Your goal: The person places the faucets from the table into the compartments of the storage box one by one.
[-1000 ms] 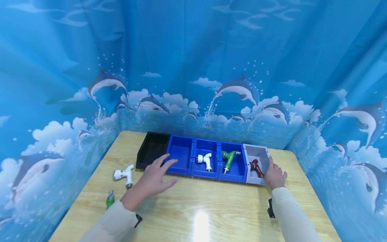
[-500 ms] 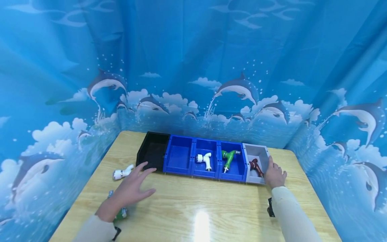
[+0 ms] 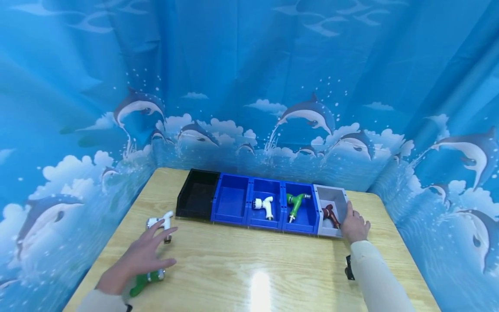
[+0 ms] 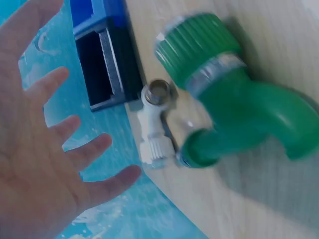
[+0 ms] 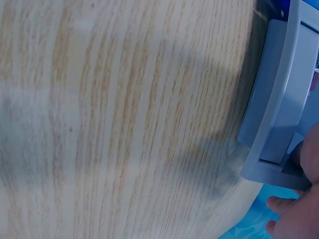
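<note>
My left hand [image 3: 134,259] hovers over the table's left side with its fingers spread and nothing in them. Below it lies a green tap [image 3: 143,281], partly covered by the hand in the head view; the left wrist view shows this tap [image 4: 239,107] large, apart from the palm. A white tap [image 3: 166,222] lies just beyond the fingers, partly hidden. At the far right, my right hand [image 3: 354,226] holds the side wall of the grey bin [image 3: 326,196], its thumb over the rim in the right wrist view. Inside that bin lies a dark red tap [image 3: 330,215].
Left of the grey bin, a blue bin [image 3: 314,216] holds a green tap [image 3: 296,204] and another blue bin [image 3: 254,222] holds a white tap [image 3: 267,206]. A bare blue bin [image 3: 232,201] and a black bin [image 3: 199,197] end the row. A dolphin-print curtain [image 3: 234,86] surrounds the table.
My left hand has moved left and nearer to me, from beside the black and blue bins to above the green tap, fingers still spread. The right hand has stayed on the grey bin.
</note>
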The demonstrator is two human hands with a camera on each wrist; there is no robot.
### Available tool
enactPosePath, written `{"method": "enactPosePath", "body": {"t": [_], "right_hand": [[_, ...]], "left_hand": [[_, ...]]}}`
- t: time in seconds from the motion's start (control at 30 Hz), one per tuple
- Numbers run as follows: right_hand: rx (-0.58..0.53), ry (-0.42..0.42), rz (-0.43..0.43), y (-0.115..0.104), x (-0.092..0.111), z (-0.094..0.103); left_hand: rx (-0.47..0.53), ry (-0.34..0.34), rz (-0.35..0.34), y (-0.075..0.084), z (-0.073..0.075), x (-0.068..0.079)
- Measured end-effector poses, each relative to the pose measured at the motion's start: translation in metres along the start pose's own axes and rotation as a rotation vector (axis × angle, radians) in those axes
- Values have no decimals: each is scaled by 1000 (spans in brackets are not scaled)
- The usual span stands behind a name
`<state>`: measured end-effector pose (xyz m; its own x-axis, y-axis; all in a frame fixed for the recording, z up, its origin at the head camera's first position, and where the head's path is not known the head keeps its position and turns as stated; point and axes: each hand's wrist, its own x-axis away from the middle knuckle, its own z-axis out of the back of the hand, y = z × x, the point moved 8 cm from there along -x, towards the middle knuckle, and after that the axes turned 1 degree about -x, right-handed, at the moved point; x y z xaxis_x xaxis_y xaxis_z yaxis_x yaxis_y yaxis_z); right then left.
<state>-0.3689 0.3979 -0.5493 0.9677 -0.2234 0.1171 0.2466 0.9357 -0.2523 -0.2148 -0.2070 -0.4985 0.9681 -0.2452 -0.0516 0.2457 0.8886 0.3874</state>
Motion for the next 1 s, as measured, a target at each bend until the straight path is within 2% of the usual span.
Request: {"method": "enactPosePath", "body": {"t": [0.13, 0.27, 0.57, 0.73, 1.0], "right_hand": [[-4, 13, 16, 0, 0, 3], [-9, 14, 18, 1, 1, 5], [-28, -11, -1, 1, 1, 2], [-29, -4, -5, 3, -1, 0], [-32, 9, -4, 2, -2, -2]], "left_hand": [[50, 33, -33, -5, -2, 5], [92, 19, -22, -7, -9, 11], [59, -13, 31, -12, -21, 24], [29, -49, 85, -19, -30, 28], [-10, -42, 123, -22, -30, 32]]}}
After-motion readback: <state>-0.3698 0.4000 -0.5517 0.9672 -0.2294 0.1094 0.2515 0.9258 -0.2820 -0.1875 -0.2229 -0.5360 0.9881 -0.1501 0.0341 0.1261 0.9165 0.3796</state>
